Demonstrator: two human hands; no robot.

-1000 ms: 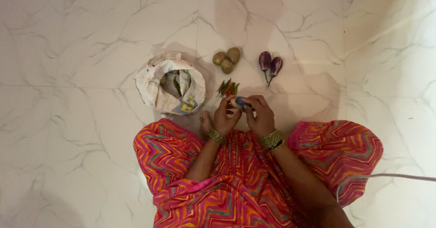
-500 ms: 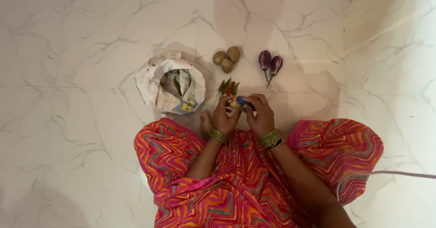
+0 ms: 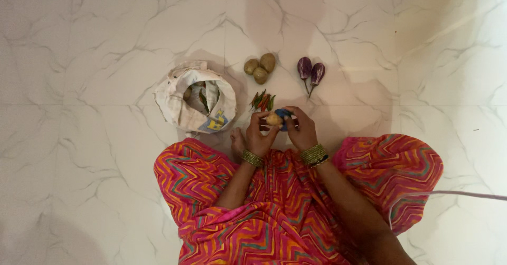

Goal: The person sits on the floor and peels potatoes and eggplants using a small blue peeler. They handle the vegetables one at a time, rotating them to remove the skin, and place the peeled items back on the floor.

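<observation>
Potato (image 3: pixel 273 119) (blue peeler (image 3: pixel 285 115)) in fingers (image 3: pixel 259 123)

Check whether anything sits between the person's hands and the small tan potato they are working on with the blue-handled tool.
Nothing visible does. The left hand grips the small tan potato directly, and the right hand presses the blue-handled tool against it. The chillies lie on the floor beyond, apart.

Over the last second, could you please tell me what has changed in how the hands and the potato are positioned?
The potato has turned in the left hand, showing more pale surface. The right hand has drawn the blue peeler slightly across it. Both hands keep their grip. The three potatoes, two brinjals, chillies and cloth bag lie unchanged.
</observation>
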